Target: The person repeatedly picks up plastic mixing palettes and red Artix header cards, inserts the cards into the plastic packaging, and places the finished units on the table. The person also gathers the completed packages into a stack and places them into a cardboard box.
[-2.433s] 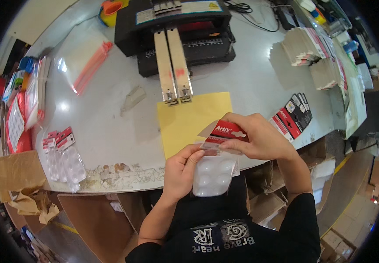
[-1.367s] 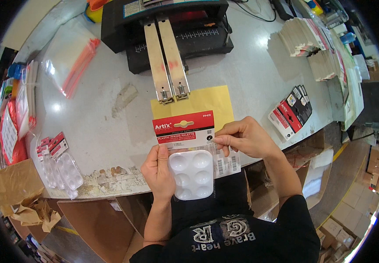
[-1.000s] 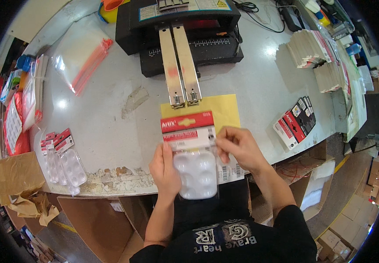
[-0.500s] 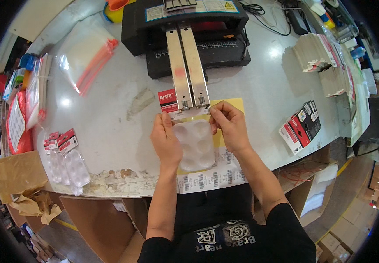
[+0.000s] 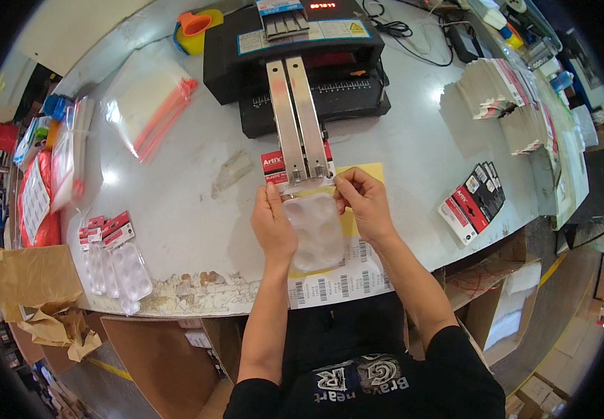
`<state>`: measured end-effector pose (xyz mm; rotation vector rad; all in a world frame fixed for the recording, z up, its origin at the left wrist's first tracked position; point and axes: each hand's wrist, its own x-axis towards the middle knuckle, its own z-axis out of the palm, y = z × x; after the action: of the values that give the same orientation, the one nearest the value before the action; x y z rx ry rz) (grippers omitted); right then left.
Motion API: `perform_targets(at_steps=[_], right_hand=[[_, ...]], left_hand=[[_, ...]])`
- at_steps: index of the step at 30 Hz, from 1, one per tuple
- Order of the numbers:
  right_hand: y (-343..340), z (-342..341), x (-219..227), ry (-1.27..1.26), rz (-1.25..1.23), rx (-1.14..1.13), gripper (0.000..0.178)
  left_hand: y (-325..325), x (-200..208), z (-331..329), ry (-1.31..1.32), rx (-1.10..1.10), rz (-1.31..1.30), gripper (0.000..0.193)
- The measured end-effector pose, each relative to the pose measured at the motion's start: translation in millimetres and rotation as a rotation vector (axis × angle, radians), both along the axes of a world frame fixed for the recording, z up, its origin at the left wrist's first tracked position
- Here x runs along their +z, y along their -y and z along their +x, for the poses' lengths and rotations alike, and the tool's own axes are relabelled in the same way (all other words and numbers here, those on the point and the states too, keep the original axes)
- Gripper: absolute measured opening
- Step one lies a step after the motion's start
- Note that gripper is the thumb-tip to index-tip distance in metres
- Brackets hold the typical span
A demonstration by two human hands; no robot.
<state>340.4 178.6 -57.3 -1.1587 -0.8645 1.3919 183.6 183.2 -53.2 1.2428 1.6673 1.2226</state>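
A red and white header card (image 5: 272, 163) lies under the ends of two long metal arms (image 5: 279, 105), which reach toward me from a black bench machine (image 5: 221, 59). Below the card hangs a white plastic paint palette (image 5: 318, 234) with round wells, apparently in a clear bag. My left hand (image 5: 274, 227) is closed on the card's lower left side, thumb on top. At the lower right side, my right hand (image 5: 367, 202) pinches the card between thumb and fingers. The arms hide the card's middle. Beneath the palette lies a yellow-backed sheet of barcode labels (image 5: 354, 283).
Several carded palettes (image 5: 133, 272) lie at the left. Clear bags with red edges (image 5: 152, 98) rest behind them. Folded header cards (image 5: 480, 202) sit at the right, with stacked cards (image 5: 490, 87) further back. Open cardboard boxes (image 5: 166, 356) stand below the table's front edge.
The whole view has shifted slightly, bringing more of the machine's top into sight. A bit of the card's red edge now shows right of the arms. Both hands keep their hold.
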Motion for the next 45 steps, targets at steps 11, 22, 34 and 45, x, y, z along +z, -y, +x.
perform_targets(at_steps=[11, 22, 34, 45], right_hand=[[51, 112, 16, 0.691, 0.144, -0.161, 0.044], [426, 268, 130, 1.785, -0.867, -0.784, 0.022], [706, 73, -66, 0.536, -1.455, -0.977, 0.017], [526, 54, -219, 0.577, -1.406, -0.697, 0.101]], left_hand=[[36, -41, -215, -0.571, 0.275, 0.101, 0.033], [21, -8, -229, -1.598, 0.285, 0.476, 0.054], [23, 109, 0, -0.737, -0.294, 1.262, 0.028], [99, 171, 96, -0.932, -0.410, 1.509, 0.027]])
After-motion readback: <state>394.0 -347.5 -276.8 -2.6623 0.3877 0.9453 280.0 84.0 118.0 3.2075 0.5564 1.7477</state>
